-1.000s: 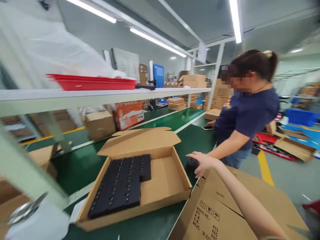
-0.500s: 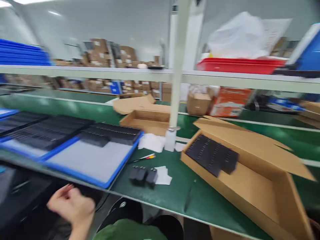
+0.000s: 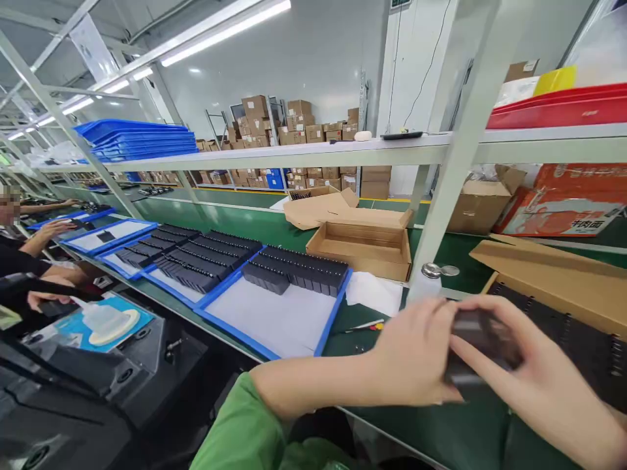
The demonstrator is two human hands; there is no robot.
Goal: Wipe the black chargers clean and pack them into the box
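I see trays (image 3: 274,320) in a row along the belt's (image 3: 274,230) near edge, blocks (image 3: 296,269) on them, an open box (image 3: 362,243) behind the rightmost tray.

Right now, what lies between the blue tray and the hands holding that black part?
In the head view, a white sheet and a pen on the green belt.

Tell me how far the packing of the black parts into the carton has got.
Done: rows of black parts already lie in the open carton. In hand: left hand and right hand together grip one black part by the carton. Left: many black parts still sit on the blue trays.
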